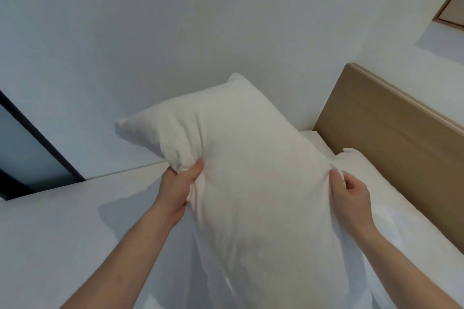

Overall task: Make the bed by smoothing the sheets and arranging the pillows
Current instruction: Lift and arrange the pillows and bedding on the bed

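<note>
**Pillow held up in both hands over the bed**

Hidden or cut off: the near end of the white pillow runs out of the bottom edge; its lower corners are not visible; fingers of the left hand are tucked behind the fabric, only the thumb shows on the front; right hand shows thumb and curled fingers at the pillow's right edge, fingertips partly buried in a fold; both forearms are cut by the frame bottom; a second pillow is mostly covered by the held one and the right arm; a framed panel at top right is cropped, content unreadable; a dark window frame at left is partly out of view.

Orientation: the pillow's long axis runs from the bottom centre up and away toward the wall, tilted left; far corners point up-left and up; broad face toward the camera.

Grip: left hand bunches the left side between thumb and hidden fingers; right hand pinches the right side, fabric gathered at both grips.

Location: the pillow is raised above the bed sheet, just left of the wooden headboard.
</note>
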{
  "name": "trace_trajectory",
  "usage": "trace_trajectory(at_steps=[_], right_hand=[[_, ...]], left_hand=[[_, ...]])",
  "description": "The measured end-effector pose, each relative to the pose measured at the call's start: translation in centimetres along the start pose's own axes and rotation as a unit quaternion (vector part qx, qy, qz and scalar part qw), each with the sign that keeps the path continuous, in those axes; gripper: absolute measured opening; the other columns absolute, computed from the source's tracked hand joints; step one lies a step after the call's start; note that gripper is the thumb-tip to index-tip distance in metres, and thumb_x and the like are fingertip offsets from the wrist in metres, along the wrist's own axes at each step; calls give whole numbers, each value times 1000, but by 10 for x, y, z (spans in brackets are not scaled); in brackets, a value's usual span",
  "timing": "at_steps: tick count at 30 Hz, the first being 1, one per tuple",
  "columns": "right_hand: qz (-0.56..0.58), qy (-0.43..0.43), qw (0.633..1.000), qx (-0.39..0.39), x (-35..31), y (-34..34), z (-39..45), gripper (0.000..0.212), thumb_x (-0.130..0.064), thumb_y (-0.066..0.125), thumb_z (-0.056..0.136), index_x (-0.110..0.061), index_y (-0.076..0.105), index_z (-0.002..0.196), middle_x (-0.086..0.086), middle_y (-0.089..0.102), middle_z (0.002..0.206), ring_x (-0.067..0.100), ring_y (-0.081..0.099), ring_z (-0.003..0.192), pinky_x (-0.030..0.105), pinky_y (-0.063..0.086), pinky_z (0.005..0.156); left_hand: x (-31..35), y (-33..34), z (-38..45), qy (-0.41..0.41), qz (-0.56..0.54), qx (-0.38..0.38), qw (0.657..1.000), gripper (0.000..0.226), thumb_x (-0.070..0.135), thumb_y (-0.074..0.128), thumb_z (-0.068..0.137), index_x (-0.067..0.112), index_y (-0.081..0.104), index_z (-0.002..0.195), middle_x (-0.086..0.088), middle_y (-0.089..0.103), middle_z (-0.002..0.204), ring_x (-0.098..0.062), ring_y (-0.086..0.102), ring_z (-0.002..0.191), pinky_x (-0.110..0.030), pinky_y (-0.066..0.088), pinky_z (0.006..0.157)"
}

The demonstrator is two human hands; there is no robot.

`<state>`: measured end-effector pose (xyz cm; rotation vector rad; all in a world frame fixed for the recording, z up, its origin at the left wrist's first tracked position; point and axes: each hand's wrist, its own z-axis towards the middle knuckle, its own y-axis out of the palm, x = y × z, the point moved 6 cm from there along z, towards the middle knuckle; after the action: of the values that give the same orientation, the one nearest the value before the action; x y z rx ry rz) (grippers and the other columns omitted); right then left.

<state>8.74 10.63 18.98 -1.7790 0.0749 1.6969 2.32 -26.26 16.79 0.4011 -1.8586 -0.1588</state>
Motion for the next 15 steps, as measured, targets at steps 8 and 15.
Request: trace_trajectory(at_steps=[8,15], right_hand=[[-148,54,987,-20,57,-27,30,42,-29,49,99,-18,32,63,-3,35,56,21,34,57,36,26,58],[-361,103,895,-242,210,34,-13,17,-31,43,100,-31,52,86,3,48,108,29,57,102,36,47,88]], left_hand=[[-64,40,57,-66,205,65,974,76,57,81,73,10,64,130,-5,70,124,-25,67,110,-36,53,99],[-197,13,36,-168,480,-70,858,105,68,76,53,25,42,142,-3,58,139,-26,61,120,-41,59,92]])
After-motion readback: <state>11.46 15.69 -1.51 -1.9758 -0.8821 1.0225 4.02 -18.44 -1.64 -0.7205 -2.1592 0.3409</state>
